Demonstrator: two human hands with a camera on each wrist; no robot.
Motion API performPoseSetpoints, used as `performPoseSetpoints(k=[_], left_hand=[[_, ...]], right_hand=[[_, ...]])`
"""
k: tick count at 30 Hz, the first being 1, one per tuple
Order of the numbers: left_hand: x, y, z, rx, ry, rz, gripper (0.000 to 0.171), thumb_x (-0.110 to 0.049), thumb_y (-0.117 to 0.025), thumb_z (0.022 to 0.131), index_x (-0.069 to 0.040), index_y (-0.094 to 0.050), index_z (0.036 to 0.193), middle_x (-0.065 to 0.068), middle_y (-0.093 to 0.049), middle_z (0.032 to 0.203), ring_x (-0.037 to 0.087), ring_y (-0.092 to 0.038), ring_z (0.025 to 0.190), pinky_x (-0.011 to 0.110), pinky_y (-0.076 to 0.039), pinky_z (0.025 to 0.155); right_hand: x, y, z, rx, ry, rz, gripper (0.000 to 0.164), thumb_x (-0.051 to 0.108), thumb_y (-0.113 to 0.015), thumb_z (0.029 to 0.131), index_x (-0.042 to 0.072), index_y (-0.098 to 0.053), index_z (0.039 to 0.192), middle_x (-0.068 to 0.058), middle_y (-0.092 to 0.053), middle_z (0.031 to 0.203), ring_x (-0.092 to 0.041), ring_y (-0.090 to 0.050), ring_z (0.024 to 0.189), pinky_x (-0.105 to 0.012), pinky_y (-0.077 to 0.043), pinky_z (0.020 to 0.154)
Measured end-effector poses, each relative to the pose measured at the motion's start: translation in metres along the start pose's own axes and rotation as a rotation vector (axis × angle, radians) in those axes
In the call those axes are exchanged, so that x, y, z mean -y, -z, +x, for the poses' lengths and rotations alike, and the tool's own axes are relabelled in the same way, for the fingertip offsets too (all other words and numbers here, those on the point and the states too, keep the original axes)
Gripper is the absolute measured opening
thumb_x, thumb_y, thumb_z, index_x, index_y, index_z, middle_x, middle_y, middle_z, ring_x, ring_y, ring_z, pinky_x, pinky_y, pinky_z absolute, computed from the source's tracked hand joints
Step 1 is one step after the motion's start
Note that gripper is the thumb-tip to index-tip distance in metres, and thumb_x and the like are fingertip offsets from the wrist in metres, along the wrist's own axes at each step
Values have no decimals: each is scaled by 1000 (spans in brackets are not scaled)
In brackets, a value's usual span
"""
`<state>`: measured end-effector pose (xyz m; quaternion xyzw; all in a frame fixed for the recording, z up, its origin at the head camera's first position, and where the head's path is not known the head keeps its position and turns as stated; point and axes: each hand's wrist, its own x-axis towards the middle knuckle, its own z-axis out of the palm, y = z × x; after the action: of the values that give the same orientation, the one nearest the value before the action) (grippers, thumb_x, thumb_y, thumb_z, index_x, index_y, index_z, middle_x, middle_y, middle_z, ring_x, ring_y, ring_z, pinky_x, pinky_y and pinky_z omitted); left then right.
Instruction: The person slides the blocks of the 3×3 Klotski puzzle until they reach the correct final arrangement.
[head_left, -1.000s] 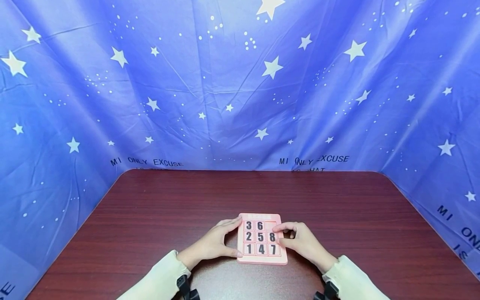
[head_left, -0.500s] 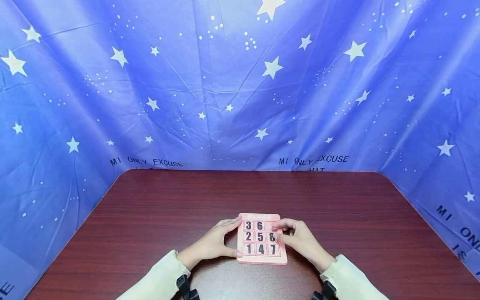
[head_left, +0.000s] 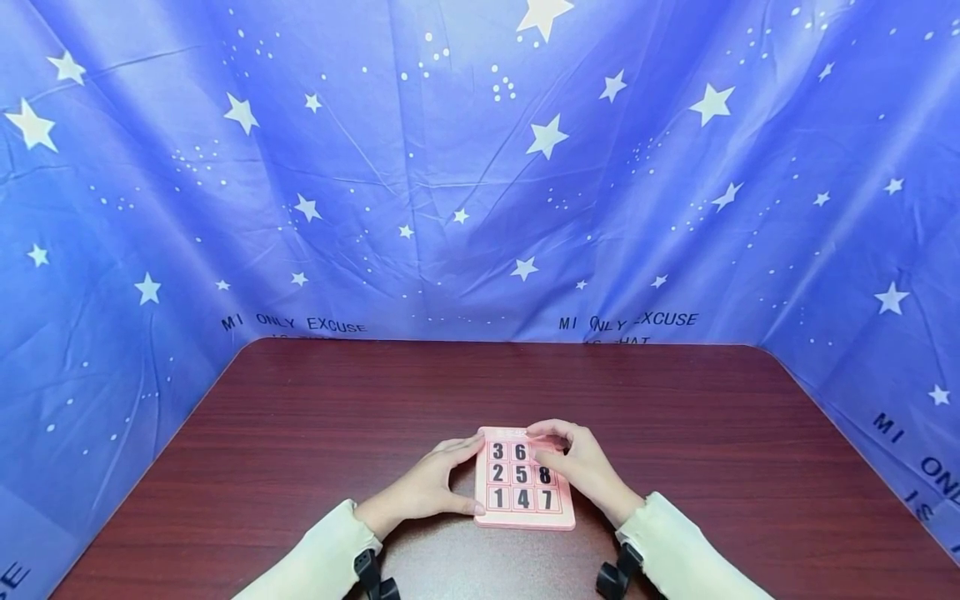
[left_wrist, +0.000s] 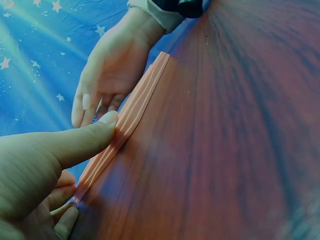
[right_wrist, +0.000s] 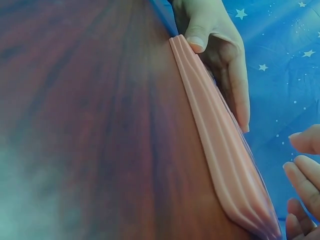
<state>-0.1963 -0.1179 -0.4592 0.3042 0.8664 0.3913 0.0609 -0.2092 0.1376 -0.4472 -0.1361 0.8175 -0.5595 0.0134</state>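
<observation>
A pink number slide puzzle (head_left: 522,518) lies flat on the table. Its rows read 3, 6, then 2, 5, 8, then 1, 4, 7; the top right cell is mostly covered by my right hand. My left hand (head_left: 420,487) holds the puzzle's left side, thumb at the near corner and fingers at the far one. The left wrist view shows that thumb (left_wrist: 95,140) against the ridged pink edge. Over the puzzle's upper right is my right hand (head_left: 588,467), fingers bent loosely, thumb beside the 6 tile. In the right wrist view its fingers (right_wrist: 305,180) hold nothing.
The dark red wood-grain table (head_left: 337,400) stretches around the puzzle. A blue curtain (head_left: 450,167) with white stars hangs behind it and along both sides. Black camera mounts (head_left: 618,571) sit on both wrists.
My right hand has slid left and toward the far edge of the puzzle, leaving the 8 tile more uncovered. My left hand, the puzzle and the visible tiles stay in place.
</observation>
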Motion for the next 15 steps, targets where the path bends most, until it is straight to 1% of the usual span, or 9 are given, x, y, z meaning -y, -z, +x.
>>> performPoseSetpoints(k=[4, 9, 15], left_hand=[[0, 0, 0, 1, -2, 7, 94, -36, -82, 69, -1, -36, 144, 8, -33, 151, 27, -35, 132, 47, -29, 108], [1, -1, 0, 0, -1, 3, 94, -36, -82, 69, -2, -36, 144, 8, -33, 151, 27, -35, 132, 47, -29, 108], [1, 0, 0, -2, -9, 6, 94, -36, -82, 69, -1, -36, 143, 9, -34, 151, 27, -36, 131, 47, -29, 108]], right_hand=[[0, -4, 5, 17, 18, -16, 30, 6, -72, 78, 3, -66, 108, -12, -67, 106, -17, -56, 87, -22, -47, 72], [0, -9, 8, 18, 14, -92, 29, 10, -74, 75, 12, -69, 104, -2, -68, 102, -18, -51, 95, -27, -41, 83], [0, -15, 11, 7, 18, -134, 28, 13, -75, 74, 17, -70, 101, 4, -67, 98, -16, -48, 95, -30, -39, 86]])
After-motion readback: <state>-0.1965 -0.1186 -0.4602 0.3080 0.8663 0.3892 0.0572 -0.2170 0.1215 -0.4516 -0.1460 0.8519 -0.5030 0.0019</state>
